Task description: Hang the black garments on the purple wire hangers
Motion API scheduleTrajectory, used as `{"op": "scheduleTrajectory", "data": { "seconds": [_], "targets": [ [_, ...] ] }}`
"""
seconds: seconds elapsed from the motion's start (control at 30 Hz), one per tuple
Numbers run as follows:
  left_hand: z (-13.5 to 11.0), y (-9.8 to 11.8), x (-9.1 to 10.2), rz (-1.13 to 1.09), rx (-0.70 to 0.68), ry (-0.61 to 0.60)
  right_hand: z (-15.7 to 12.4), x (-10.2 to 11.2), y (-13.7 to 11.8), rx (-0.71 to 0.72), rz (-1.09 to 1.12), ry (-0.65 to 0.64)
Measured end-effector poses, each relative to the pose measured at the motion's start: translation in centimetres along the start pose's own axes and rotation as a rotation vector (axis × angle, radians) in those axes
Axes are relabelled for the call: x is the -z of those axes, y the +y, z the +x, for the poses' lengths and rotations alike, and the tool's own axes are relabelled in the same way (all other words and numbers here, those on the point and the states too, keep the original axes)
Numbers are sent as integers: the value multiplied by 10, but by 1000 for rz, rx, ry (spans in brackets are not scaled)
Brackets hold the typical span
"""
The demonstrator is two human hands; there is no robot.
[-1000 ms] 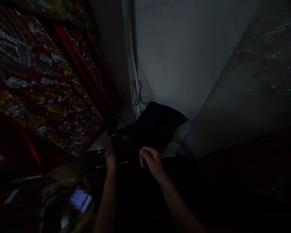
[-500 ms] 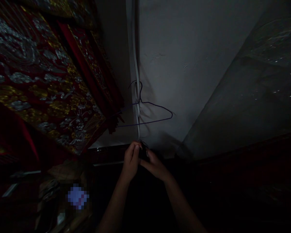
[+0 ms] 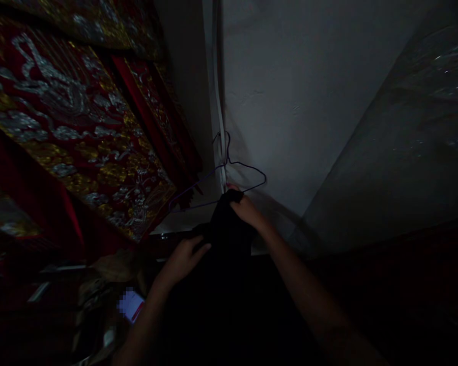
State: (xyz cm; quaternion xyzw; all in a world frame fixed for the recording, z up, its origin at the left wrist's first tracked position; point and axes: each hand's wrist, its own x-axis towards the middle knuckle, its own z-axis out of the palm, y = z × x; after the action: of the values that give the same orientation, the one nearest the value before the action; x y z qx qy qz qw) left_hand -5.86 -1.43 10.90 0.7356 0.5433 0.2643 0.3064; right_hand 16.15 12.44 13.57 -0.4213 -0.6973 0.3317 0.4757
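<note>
A piece of black cloth (image 3: pixel 229 229), its exact kind lost in the dark, is raised in front of me up to the lower bar of a thin purple clothes hanger (image 3: pixel 255 169). The hanger hooks onto a pale cord (image 3: pixel 218 91) running down the wall. My right hand (image 3: pixel 245 207) grips the top of the cloth, close to the bar, with a fingertip showing above. Lower and to the left, my left hand (image 3: pixel 185 258) holds the cloth's left side between thumb and fingers; part of this grip is hidden in shadow.
A red hanging cloth (image 3: pixel 110 137) with gold and silver embroidery fills the left side, its fringe near the hanger. Shiny clear plastic sheeting (image 3: pixel 397 132) covers the wall (image 3: pixel 290 76) at right. A small white-and-red item (image 3: pixel 132 306) lies among clutter at lower left.
My hands, close together below the hanger before, have moved apart. The right one rose with the black cloth to the hanger's bar; the left moved down and left. The hanger has tilted.
</note>
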Motion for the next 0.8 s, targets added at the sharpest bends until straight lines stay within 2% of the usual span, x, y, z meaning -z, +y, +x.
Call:
{"op": "scheduleTrajectory", "data": {
  "seconds": [0.07,0.13,0.2,0.27,0.33,0.4,0.47,0.57,0.63,0.7,0.73,0.8],
  "targets": [
    [-3,-6,14,103,18,30,4,-10,18,-98,-42,13],
    [-6,-14,29,183,49,4,-2,-12,29,-155,-57,35],
    [-6,-21,45,239,80,-60,-12,-3,32,-175,-60,75],
    [-3,-21,62,274,87,-69,-22,13,29,-181,-56,150],
    [6,-10,78,302,47,42,-29,30,21,-178,-42,234],
    [17,10,89,332,-41,227,-34,42,13,-177,-36,292],
    [30,31,93,323,-137,370,-37,47,7,-181,-45,315],
    [52,53,85,219,-255,413,-46,43,0,-203,-33,276],
    [66,55,79,159,-315,411,-54,40,-7,-154,9,167],
    [79,50,76,151,-346,419,-61,43,-16,-29,37,90],
    [83,46,76,159,-348,425,-63,48,-19,33,35,109],
    [87,42,80,196,-347,432,-63,67,-23,97,16,271]
  ]
}}
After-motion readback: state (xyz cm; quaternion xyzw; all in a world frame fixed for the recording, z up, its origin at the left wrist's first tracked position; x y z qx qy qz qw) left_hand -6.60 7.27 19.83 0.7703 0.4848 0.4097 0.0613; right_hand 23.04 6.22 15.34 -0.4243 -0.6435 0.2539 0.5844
